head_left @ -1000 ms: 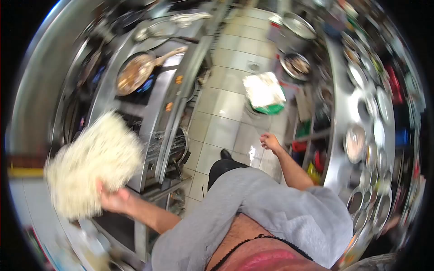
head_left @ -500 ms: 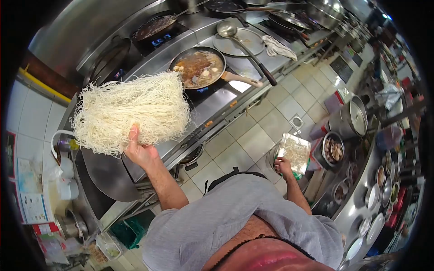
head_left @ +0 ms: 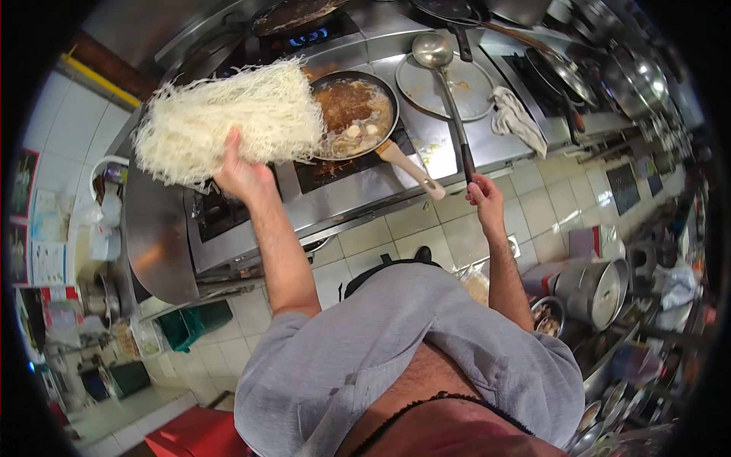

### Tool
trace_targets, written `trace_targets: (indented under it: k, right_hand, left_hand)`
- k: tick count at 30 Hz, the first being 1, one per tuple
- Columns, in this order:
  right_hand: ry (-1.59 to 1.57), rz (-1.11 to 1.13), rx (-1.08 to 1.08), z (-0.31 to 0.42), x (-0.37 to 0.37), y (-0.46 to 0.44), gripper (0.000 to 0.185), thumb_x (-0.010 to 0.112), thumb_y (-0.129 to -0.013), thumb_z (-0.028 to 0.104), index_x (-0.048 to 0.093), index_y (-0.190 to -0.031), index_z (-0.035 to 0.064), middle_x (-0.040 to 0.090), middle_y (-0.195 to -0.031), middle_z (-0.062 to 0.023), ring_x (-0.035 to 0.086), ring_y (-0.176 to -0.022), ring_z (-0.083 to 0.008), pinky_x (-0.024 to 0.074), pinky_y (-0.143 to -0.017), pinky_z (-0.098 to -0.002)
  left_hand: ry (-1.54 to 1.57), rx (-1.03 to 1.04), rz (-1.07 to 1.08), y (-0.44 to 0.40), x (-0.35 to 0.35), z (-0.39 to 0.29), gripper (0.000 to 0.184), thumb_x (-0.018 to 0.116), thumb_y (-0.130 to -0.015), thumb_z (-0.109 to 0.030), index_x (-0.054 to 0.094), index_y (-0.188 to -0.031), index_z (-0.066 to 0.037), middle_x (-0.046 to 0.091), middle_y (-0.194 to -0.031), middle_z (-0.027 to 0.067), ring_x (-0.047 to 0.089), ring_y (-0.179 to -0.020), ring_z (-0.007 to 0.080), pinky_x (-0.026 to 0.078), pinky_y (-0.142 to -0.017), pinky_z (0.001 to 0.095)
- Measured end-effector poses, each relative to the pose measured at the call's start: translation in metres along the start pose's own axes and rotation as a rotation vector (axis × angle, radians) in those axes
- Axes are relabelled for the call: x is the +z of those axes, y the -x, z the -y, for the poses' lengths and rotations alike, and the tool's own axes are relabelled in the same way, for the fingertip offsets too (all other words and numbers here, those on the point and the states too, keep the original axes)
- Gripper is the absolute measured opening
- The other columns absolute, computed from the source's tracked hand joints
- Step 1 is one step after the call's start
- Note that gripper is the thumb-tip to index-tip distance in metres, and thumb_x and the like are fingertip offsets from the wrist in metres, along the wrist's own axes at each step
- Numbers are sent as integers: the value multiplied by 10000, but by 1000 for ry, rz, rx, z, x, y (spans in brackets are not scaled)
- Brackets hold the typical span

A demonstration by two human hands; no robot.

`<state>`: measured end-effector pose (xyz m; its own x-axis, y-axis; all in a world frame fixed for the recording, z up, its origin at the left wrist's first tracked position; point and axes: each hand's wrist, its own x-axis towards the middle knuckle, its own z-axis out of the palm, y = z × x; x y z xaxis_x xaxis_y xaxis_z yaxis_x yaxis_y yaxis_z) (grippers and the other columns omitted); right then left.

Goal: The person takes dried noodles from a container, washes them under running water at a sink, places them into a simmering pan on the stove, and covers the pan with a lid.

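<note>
A large pale block of dry noodles is held by my left hand, thumb on top, over the left part of the stove. Its right edge overlaps the rim of a pan with brown bubbling liquid and pale pieces. The pan's beige handle points toward me. My right hand has its fingers curled at the end of the dark handle of a ladle. The ladle's bowl rests on a round metal lid or tray. Whether the fingers fully grip the handle is hard to see.
A crumpled cloth lies right of the round tray. Another pan sits over a blue flame at the back. Large pots stand low on the right. A green bin and a red object are at the lower left.
The view has turned toward the stove. My right hand has moved from beside the foil-like package on the floor side to the ladle's handle. The noodle block remains in my left hand.
</note>
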<state>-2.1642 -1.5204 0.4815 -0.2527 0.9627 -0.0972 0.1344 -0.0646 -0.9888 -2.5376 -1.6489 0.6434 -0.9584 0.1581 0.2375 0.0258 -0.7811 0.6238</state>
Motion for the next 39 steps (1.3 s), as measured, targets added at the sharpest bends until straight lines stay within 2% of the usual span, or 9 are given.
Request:
trace_targets:
  k: [5, 10, 17, 21, 23, 29, 34, 37, 39]
  right_hand:
    - [71, 163, -134, 2, -6, -69, 349, 611, -823, 116, 533, -1140, -7, 597, -859, -55, 549, -736, -130, 464, -678, -269]
    - [443, 74, -305, 6, 2, -92, 338, 604, -800, 97, 544, -1119, 0, 557, -946, -134, 543, -778, -178, 464, -698, -296]
    - [292, 286, -493, 97, 70, -93, 365, 631, -782, 118, 538, -1117, 7, 543, -959, -145, 542, -805, -212, 456, -695, -314]
    - [237, 527, -691, 166, 153, -91, 567, 685, -755, 186, 448, -1248, 35, 493, -1161, -169, 514, -1065, -289, 433, -892, -354]
    - [355, 570, -828, 192, 195, -87, 819, 745, -686, 294, 315, -1341, 55, 385, -1283, -207, 430, -1166, -338, 380, -961, -409]
    - [522, 564, -708, 204, 266, -74, 1010, 773, -634, 328, 164, -1399, 76, 250, -1367, -236, 336, -1234, -389, 320, -1014, -451]
    - [414, 401, -703, 190, 274, -110, 615, 651, -703, 149, 402, -1253, 34, 543, -1133, -180, 566, -1022, -271, 451, -901, -356]
    - [243, 532, -506, 202, 260, -148, 462, 654, -703, 82, 503, -1132, 2, 627, -992, -114, 598, -897, -173, 475, -826, -313]
    - [138, 609, -437, 193, 256, -186, 469, 649, -683, 18, 520, -1134, 22, 616, -1038, -127, 617, -863, -201, 479, -826, -321]
  left_hand:
    - [-38, 80, -40, -7, 21, 69, 471, 600, -668, 177, 504, -1117, 74, 552, -1105, 158, 568, -957, 236, 488, -844, 324]
    - [-175, 84, -58, -12, 5, 114, 546, 598, -668, 186, 442, -1179, 73, 528, -1152, 159, 555, -984, 245, 475, -856, 326]
    - [-392, 171, -85, -6, -7, 148, 571, 602, -656, 189, 427, -1186, 67, 524, -1158, 155, 549, -998, 243, 453, -869, 326]
    - [-615, 188, -101, 6, -1, 160, 590, 590, -718, 133, 328, -1239, 47, 487, -1198, 168, 521, -1043, 235, 409, -929, 328]
    - [-487, 20, -5, 21, 15, 153, 612, 604, -744, 74, 279, -1261, 35, 395, -1271, 173, 455, -1122, 249, 381, -963, 339]
    - [-426, -86, 45, 44, 28, 178, 659, 660, -721, -7, 286, -1261, 45, 307, -1314, 197, 381, -1184, 270, 348, -987, 368]
    - [-505, -59, 52, 41, 23, 186, 708, 707, -701, -74, 292, -1261, 53, 233, -1350, 217, 320, -1236, 288, 320, -1007, 393]
    - [-1031, 219, 460, 49, 14, 166, 812, 755, -675, -154, 267, -1295, 42, 137, -1386, 221, 238, -1287, 303, 287, -1033, 409]
    - [-1071, 266, 429, 48, -3, 167, 874, 768, -675, -202, 238, -1350, -33, 259, -1332, 174, 356, -1216, 285, 384, -968, 373]
